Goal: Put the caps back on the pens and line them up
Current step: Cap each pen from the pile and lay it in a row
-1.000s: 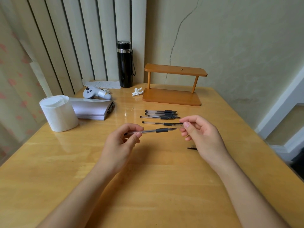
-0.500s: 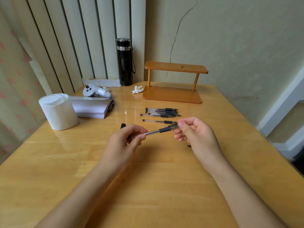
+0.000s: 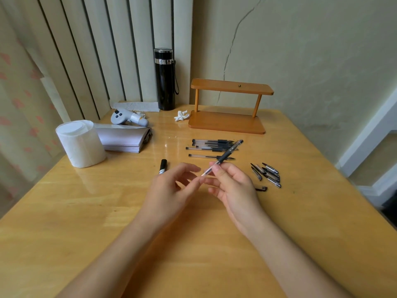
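My right hand is shut on a clear pen with a black grip. The pen slants up toward the far right and has a cap on its tip. My left hand sits just left of the pen's back end with its fingers apart, holding nothing. Beyond my hands, several uncapped pens lie side by side on the wooden table, with one a little nearer. A heap of loose caps lies to the right, with a single black cap next to my right hand.
A black marker lies left of my hands. At the back are a wooden two-level stand, a black flask, a crumpled tissue, a white controller, a stack of paper and a paper roll.
The cap has gone onto the pen's tip. My right hand took over the pen and tilted it up to the far right; my left hand let go and opened.
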